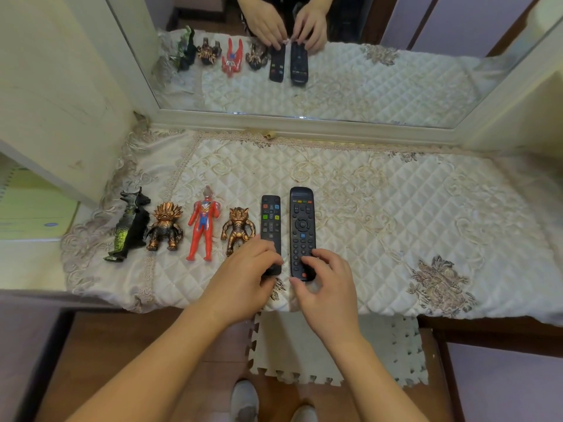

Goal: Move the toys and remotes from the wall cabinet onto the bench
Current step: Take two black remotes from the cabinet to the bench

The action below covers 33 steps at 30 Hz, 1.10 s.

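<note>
Bench, covered w/ cream quilted embroidered cloth, carries all six items in one row near its front edge, below a wall mirror. From the left: black-and-green plastic dinosaur monster figure; bronze spiky-crested monster figure; red, blue and silver hero figure; bronze horned monster figure; small black remote with coloured buttons; larger black remote with round centre pad. The figures lie close together but apart. Left hand rests fingers curled over the small remote's near end, in contact; right hand pinches the larger remote's near end between thumb and fingers. Both remotes lie flat and parallel, just beside each other. Judged: placing appears near complete, hands squaring up the remotes. Handling, judged: remotes light, rigid, smooth-cased, best taken across the long sides at mid-body; figures light, hollow-looking plastic, limbs thin, so grip at torso. Labels: no brand or lettering legible on any item; button marks too small to read.
</note>
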{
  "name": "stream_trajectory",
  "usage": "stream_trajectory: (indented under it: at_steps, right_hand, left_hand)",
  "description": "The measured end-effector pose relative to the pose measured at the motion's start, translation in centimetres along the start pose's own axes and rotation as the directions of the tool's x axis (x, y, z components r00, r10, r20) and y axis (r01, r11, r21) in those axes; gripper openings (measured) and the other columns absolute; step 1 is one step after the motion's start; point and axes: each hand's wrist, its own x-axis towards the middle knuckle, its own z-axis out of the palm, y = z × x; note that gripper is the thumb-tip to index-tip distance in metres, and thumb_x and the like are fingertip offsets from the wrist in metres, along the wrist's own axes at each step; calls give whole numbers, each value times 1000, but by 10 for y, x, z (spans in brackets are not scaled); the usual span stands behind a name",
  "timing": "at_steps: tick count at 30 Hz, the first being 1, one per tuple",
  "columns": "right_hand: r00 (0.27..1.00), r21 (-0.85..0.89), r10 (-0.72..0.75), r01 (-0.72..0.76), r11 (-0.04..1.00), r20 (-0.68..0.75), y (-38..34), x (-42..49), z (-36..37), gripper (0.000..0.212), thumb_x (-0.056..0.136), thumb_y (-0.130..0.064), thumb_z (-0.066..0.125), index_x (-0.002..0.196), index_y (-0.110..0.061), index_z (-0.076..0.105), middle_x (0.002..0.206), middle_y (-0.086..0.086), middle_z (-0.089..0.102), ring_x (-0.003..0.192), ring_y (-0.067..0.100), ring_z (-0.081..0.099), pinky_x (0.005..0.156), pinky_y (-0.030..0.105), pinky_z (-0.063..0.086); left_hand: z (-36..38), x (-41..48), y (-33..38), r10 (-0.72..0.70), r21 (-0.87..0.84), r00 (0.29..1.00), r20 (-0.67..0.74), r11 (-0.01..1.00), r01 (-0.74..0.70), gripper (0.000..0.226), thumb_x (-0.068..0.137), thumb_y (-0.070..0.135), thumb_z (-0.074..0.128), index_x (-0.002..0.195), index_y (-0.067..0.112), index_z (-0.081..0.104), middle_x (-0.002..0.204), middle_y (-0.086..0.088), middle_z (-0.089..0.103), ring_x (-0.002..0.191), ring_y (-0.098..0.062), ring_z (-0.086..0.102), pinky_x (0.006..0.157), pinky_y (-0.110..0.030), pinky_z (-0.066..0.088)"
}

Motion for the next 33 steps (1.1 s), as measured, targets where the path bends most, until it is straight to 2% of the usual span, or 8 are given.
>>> stream_trajectory:
  at_steps: [5,8,12,16,19,23,27,33]
  right_hand:
    - [999,-19,16,-15,1000,50,-7,1,-16,43,80,-34,72,117,-16,64,123,-4,56,113,12,48,99,30,41]
    - [997,-42,20,-17,999,80,-13,3,-30,44,83,-36,68,122,-17,62,128,-3,54,119,13,46,104,31,37]
    - [991,-71,16,-7,997,129,-25,6,-55,46,84,-39,66,126,-19,59,136,-3,51,127,14,41,107,30,31]
    - [986,-125,-4,26,992,166,-39,8,-90,50,86,-39,64,131,-17,56,142,2,48,132,17,38,111,35,29]
    - [983,-179,-29,62,982,184,-50,8,-122,54,87,-40,61,135,-16,52,144,4,46,135,20,37,112,37,29]
    - [979,-259,-56,107,960,195,-67,2,-171,56,91,-41,54,141,-17,45,149,3,40,138,20,32,115,39,26]
    - [974,-344,-89,158,925,208,-85,-7,-219,51,97,-35,45,144,-19,40,151,3,37,139,21,29,115,37,21]
    - [977,-453,-123,192,871,176,-100,-30,-277,42,97,-31,38,134,-16,51,137,3,51,129,24,40,109,40,27]
  left_hand:
    - [-9,-4,11,-54,11,997,-51,998,54,26,78,20,74,102,17,65,104,8,57,102,-11,52,93,-26,44]
    - [-16,-4,21,-82,36,990,-115,996,87,28,80,19,74,106,15,66,107,4,61,105,-14,53,100,-25,38]
    - [-31,-5,40,-134,70,981,-143,987,145,40,80,24,74,118,14,65,118,1,63,116,-16,52,103,-36,42]
    - [-49,-8,70,-174,118,976,-131,975,189,55,84,34,70,134,17,55,135,1,56,131,-18,44,111,-27,26]
    - [-65,-8,97,-209,142,969,-130,964,227,59,87,39,64,140,18,47,140,1,51,131,-17,41,109,-27,26]
    - [-89,-11,141,-229,176,966,-121,953,248,56,94,38,55,144,17,42,149,-4,41,137,-21,34,113,-34,24]
    - [-111,-11,186,-228,246,967,-112,936,250,49,100,36,45,144,17,42,146,-4,43,135,-21,33,111,-33,23]
    - [-135,-18,241,-239,290,966,-95,922,256,45,103,34,38,144,16,42,146,-4,45,137,-22,35,111,-33,24]
